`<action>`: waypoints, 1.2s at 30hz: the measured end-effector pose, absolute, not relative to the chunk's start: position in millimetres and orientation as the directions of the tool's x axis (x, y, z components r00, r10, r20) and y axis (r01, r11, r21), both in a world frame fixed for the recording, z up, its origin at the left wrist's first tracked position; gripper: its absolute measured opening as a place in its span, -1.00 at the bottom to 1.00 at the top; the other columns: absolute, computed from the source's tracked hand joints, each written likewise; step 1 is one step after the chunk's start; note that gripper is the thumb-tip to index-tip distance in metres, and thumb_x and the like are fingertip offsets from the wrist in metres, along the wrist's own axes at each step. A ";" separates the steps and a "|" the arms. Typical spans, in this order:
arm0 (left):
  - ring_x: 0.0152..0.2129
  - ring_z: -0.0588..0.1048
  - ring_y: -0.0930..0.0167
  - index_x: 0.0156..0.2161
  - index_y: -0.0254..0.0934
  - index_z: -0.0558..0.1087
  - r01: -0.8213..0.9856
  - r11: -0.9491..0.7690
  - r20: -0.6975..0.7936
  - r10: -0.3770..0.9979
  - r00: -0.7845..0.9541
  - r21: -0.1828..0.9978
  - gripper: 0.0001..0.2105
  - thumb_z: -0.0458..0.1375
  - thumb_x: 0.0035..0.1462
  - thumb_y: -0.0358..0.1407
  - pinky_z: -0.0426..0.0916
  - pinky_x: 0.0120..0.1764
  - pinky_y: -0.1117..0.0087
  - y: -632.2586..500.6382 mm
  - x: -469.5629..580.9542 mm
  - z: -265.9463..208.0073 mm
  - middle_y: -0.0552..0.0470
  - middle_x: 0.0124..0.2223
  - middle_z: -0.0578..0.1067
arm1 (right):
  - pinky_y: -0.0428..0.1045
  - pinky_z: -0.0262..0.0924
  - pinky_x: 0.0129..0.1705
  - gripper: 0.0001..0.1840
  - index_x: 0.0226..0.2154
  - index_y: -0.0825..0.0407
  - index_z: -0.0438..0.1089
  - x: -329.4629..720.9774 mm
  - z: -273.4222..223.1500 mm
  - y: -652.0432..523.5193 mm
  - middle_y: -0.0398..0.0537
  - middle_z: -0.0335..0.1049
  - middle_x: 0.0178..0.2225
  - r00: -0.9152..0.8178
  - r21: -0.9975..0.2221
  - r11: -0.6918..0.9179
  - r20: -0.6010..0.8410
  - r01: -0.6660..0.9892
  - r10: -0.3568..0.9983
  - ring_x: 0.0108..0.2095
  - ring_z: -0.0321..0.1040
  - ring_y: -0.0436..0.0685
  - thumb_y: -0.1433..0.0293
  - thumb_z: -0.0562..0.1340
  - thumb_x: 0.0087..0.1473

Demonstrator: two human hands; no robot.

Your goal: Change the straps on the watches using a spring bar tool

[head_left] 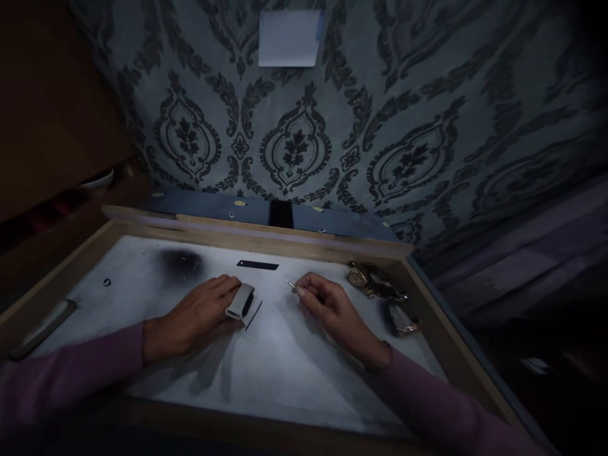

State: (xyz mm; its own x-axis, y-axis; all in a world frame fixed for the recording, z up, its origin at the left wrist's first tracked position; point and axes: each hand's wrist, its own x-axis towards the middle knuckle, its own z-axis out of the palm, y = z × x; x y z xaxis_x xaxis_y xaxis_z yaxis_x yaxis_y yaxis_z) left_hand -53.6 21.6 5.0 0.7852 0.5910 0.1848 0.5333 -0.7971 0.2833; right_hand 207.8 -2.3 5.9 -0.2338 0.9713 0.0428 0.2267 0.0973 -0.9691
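Note:
My left hand point(197, 316) is closed around a small grey hollow casing point(240, 301), its dark opening facing right. Just beyond that casing a thin dark rod point(253, 315) slants over the white surface. My right hand point(335, 310) pinches a thin, shiny metal pin-like piece point(289, 283) between thumb and fingertips; its exact kind is too small to tell. Its tip points up and left, apart from the casing. Between the hands and farther back lies a flat black strip point(258, 265) with a small hole at one end.
A raised wooden rim point(256, 234) surrounds the white work surface point(266, 380). Several wristwatches point(375, 282) lie at the right. A long flat object point(45, 329) rests at the left, near a small dark ring point(107, 282). Behind stands a patterned wall point(294, 145) with a white box point(289, 39).

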 end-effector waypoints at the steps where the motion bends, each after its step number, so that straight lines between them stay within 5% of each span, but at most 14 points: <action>1: -0.19 0.40 0.26 -0.09 -0.29 0.33 0.531 -0.798 0.189 0.590 0.785 0.284 -0.81 0.15 0.23 -0.27 0.34 -0.16 0.25 20.8 -54.9 3.8 -0.09 -0.08 0.42 | -0.13 -0.05 -0.54 -0.69 -0.41 0.07 0.29 205.9 10.8 -5.4 -0.23 0.17 -0.61 -0.211 -0.971 0.103 0.056 0.216 0.976 -0.57 0.06 -0.05 0.15 0.19 0.16; 4: -0.13 0.40 0.25 -0.05 -0.27 0.31 0.498 -0.818 0.210 0.561 0.801 0.290 -0.76 0.13 0.24 -0.21 0.34 -0.11 0.23 21.2 -58.2 0.2 -0.11 -0.01 0.41 | -0.14 -0.09 -0.57 -0.72 -0.32 0.08 0.33 198.2 25.4 -17.5 -0.23 0.19 -0.60 -0.148 -0.987 0.087 0.067 0.135 0.987 -0.58 0.03 -0.06 0.18 0.23 0.12; 9: -0.25 0.42 0.28 -0.11 -0.29 0.36 0.522 -0.823 0.215 0.564 0.797 0.223 -0.69 0.08 0.26 -0.06 0.34 -0.21 0.30 23.5 -59.9 -5.1 -0.07 -0.19 0.43 | -0.19 -0.27 -0.65 -0.68 -0.16 0.04 0.32 177.8 41.5 -38.3 -0.29 0.21 -0.63 -0.051 -0.989 0.051 0.058 -0.139 0.997 -0.66 -0.09 -0.12 0.24 0.29 0.06; 14: -0.16 0.38 0.19 -0.03 -0.31 0.34 0.561 -0.824 0.262 0.561 0.785 0.082 -0.56 0.15 0.17 0.01 0.31 -0.17 0.22 22.2 -56.2 -8.0 -0.14 -0.13 0.40 | -0.27 -0.23 -0.69 -0.71 -0.25 0.04 0.37 159.0 38.6 -48.6 -0.31 0.27 -0.65 -0.060 -0.841 -0.028 0.006 -0.541 0.998 -0.70 -0.09 -0.19 0.39 0.39 -0.06; 19: -0.13 0.40 0.19 -0.10 -0.33 0.36 0.555 -0.832 0.270 0.534 0.801 -0.004 -0.63 0.18 0.17 -0.06 0.31 -0.16 0.24 14.8 -54.7 -9.9 -0.15 -0.08 0.42 | -0.30 -0.07 -0.73 -0.75 -0.34 0.11 0.42 157.1 31.9 -47.9 -0.26 0.34 -0.63 -0.123 -0.776 -0.072 0.007 -0.626 0.992 -0.71 0.08 -0.19 0.49 0.41 -0.16; 26: 0.00 0.37 0.12 -0.02 -0.33 0.34 0.567 -0.821 0.299 0.526 0.796 -0.065 -0.62 0.20 0.17 -0.12 0.31 -0.07 0.14 6.0 -57.9 -8.4 -0.23 0.06 0.39 | -0.33 0.30 -0.59 -0.90 -0.44 0.12 0.46 170.7 31.1 -43.4 -0.14 0.54 -0.55 -0.069 -0.662 -0.046 0.009 -0.748 0.998 -0.59 0.45 -0.12 0.61 0.30 -0.04; 31: 0.13 0.28 0.12 0.03 -0.30 0.31 0.561 -0.828 0.315 0.531 0.786 -0.004 -0.62 0.20 0.19 -0.15 0.28 0.04 0.13 10.9 -59.5 -13.3 -0.25 0.17 0.30 | -0.31 0.40 -0.52 -0.86 -0.45 0.12 0.46 178.5 28.8 -42.3 -0.13 0.56 -0.52 -0.040 -0.582 -0.041 -0.014 -0.812 0.999 -0.50 0.54 -0.06 0.63 0.25 0.04; 36: 0.04 0.35 0.16 -0.02 -0.29 0.32 0.554 -0.825 0.282 0.561 0.778 0.114 -0.62 0.16 0.19 -0.06 0.30 0.00 0.18 20.0 -60.2 -17.2 -0.23 0.09 0.37 | -0.34 0.41 -0.46 -0.81 -0.44 0.11 0.45 185.3 22.7 -38.9 -0.16 0.56 -0.47 -0.022 -0.536 -0.057 -0.072 -0.842 0.997 -0.45 0.54 -0.11 0.69 0.25 0.04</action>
